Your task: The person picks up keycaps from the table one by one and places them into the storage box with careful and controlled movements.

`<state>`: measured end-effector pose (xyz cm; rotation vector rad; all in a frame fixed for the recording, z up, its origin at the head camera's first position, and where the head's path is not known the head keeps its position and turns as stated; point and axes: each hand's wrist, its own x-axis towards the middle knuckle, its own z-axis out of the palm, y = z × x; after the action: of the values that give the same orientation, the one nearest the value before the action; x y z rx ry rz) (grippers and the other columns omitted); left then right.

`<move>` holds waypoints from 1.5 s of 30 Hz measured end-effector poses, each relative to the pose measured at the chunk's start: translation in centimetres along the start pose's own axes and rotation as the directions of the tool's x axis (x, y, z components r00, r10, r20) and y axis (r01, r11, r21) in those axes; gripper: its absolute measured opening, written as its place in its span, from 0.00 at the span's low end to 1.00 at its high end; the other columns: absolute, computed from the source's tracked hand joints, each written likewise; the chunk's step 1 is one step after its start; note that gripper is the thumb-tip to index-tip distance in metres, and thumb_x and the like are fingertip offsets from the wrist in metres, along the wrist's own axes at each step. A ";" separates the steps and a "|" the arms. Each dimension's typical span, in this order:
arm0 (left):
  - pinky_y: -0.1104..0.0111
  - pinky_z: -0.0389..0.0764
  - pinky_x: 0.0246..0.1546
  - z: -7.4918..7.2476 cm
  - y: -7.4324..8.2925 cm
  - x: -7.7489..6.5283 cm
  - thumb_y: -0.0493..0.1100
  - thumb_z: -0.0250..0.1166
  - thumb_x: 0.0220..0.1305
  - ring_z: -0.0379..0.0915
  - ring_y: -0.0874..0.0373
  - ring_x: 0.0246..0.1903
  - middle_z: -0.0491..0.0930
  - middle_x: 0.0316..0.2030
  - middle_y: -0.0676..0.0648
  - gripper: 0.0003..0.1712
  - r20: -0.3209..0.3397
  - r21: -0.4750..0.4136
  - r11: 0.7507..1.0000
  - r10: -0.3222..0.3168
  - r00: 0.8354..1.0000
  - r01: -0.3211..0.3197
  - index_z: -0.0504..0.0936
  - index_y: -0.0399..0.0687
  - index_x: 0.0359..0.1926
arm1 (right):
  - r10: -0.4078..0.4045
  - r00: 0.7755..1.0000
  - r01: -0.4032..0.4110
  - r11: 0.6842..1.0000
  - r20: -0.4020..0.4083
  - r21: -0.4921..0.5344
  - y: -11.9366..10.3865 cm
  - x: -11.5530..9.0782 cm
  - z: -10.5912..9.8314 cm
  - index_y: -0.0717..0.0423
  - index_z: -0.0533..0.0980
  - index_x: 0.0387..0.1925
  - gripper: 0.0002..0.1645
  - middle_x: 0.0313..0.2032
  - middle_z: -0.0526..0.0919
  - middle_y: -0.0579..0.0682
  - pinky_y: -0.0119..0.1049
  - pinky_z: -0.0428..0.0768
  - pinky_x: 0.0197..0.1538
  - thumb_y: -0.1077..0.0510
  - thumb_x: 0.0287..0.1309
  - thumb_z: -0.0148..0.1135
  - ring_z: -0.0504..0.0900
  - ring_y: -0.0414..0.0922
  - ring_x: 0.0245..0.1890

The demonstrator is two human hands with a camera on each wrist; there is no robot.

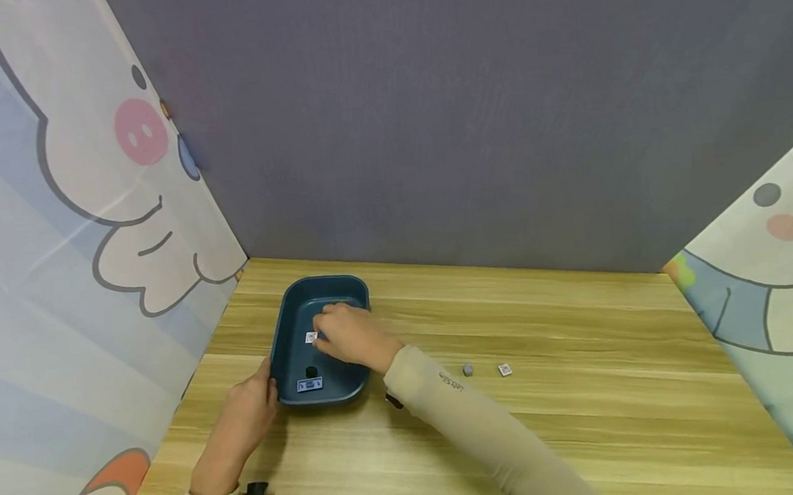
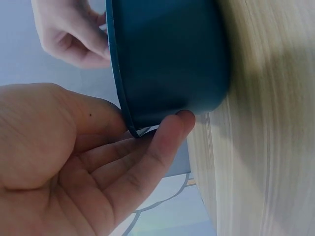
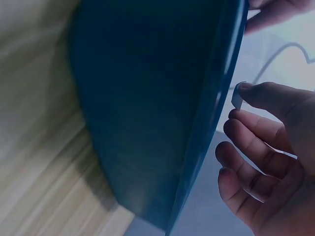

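A dark blue rectangular tray with rounded corners stands at the left of the table. My left hand grips its left rim, and the left wrist view shows the thumb and fingers on either side of the wall. Over the tray, my right hand pinches a small white square tile with a dark print. In the right wrist view the tile is at the thumb tip, seen edge-on, with the other fingers curved below. Inside the tray's near end are a small dark green piece and a blue-and-white printed strip.
To the right of the tray, a small grey cube and another white printed tile lie on the wooden table. A grey panel rises behind the table, and cartoon-printed cloths hang at both sides.
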<state>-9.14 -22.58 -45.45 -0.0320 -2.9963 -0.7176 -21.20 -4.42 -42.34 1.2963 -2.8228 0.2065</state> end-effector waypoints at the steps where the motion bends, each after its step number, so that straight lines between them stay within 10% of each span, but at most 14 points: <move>1: 0.44 0.80 0.42 0.0 0.0 0.0 0.29 0.53 0.70 0.78 0.30 0.47 0.75 0.52 0.21 0.25 -0.001 0.000 1.000 0.000 1.000 0.000 0.65 0.15 0.63 | -0.002 1.000 0.002 1.000 0.001 -0.006 -0.3 0.2 0.1 0.47 0.84 0.44 0.13 0.38 0.81 0.41 0.26 0.77 0.35 0.45 0.68 0.63 0.79 0.36 0.36; 18: 0.42 0.80 0.39 -0.1 0.1 -0.2 0.29 0.56 0.68 0.79 0.29 0.42 0.77 0.49 0.21 0.23 -0.052 0.018 0.999 0.043 0.998 -0.042 0.68 0.14 0.60 | -0.008 1.000 0.008 0.999 -0.004 -0.039 -1.2 -0.9 0.1 0.49 0.84 0.49 0.18 0.40 0.81 0.43 0.27 0.78 0.37 0.44 0.68 0.62 0.79 0.38 0.37; 45: 0.42 0.79 0.42 0.0 0.0 -0.2 0.29 0.54 0.69 0.78 0.27 0.46 0.74 0.52 0.20 0.24 -0.036 0.019 0.999 0.041 0.999 -0.041 0.67 0.14 0.61 | -0.018 0.984 0.015 1.000 -0.176 -0.019 3.0 -12.8 -4.3 0.53 0.85 0.42 0.12 0.33 0.79 0.44 0.33 0.78 0.33 0.50 0.62 0.70 0.77 0.41 0.30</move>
<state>-8.95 -22.60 -45.46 -0.0785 -2.9584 -0.6800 -15.29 7.71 -39.47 1.2316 -2.6598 0.2802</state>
